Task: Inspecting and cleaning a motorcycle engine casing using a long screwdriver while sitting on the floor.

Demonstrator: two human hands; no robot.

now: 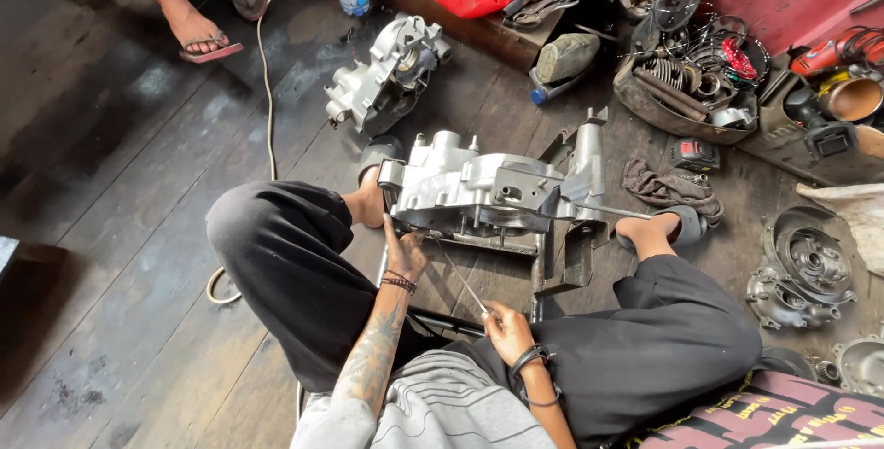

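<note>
A silver engine crankcase (479,193) rests on a metal stand on the wooden floor between my feet. My left hand (403,251) reaches under its near left edge, fingers touching the casing. My right hand (505,327) sits close to my lap and grips the end of a thin metal rod (458,279) that slants up toward the left hand and the casing's underside. A second long rod sticks out of the casing's right side.
Another crankcase half (387,76) lies further off on the floor. A tray of springs and parts (692,76) stands at the right, a rag (668,188) beside it, round covers (801,269) at far right. Another person's sandalled foot (198,33) and a white cable are at upper left.
</note>
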